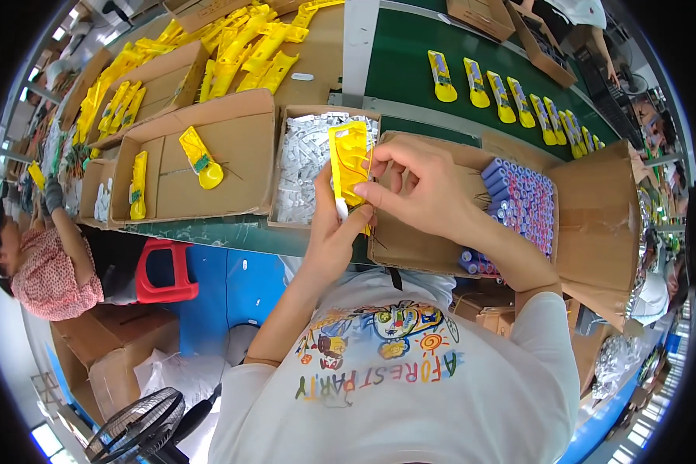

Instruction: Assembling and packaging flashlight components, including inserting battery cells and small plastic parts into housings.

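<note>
A yellow plastic housing (348,148), long and open-faced, is held upright by my left hand (334,228), whose fingers wrap its lower left edge. From the right, my right hand (425,184) reaches across it. Its thumb presses against the housing's inside and the index fingertip rests near the right rim. Thin dark wires run along there; whether they are pinched between those fingers is hidden. Below the housing, a box of small white plastic parts (301,158) sits to the left. Purple-blue cylindrical batteries (522,201) fill part of the carton (460,155) under my right forearm.
Two yellow housings with green pieces (203,162) lie in a carton (243,170) on the left. Empty yellow shells (247,50) are heaped behind. Several filled housings (478,85) line the green conveyor (402,77). A person (50,263) works at far left, near a red stool (166,271).
</note>
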